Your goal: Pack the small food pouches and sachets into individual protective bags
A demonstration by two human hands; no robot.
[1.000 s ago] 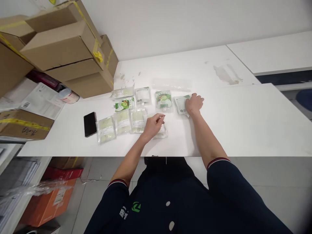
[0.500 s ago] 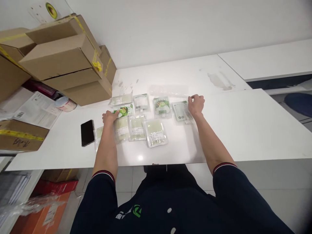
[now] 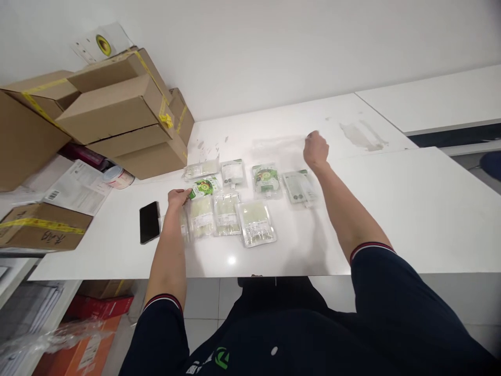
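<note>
My left hand (image 3: 179, 198) is closed on the left edge of a green fruit-print pouch (image 3: 204, 187), at the left of several flat clear-wrapped packs. My right hand (image 3: 316, 149), fingers pinched, is raised over the table at the right end of a blurred clear plastic film (image 3: 279, 147). Below it lies a pale pouch (image 3: 296, 188), with another kiwi-print pouch (image 3: 266, 180) to its left. Nearer the front edge are pale green packs with white labels, among them one (image 3: 256, 223) at the right of that row. My left forearm partly covers the leftmost pack.
A black phone (image 3: 149, 222) lies left of my left forearm. Stacked cardboard boxes (image 3: 117, 112), a round tin (image 3: 118, 177) and a smaller taped box (image 3: 45, 227) fill the table's left side. Stains (image 3: 362, 137) mark the back right.
My right hand has risen away from the pale pouch toward the back, and the clear film has shifted and blurred with it. The camera view has moved slightly. My left hand stays at the fruit-print pouch.
</note>
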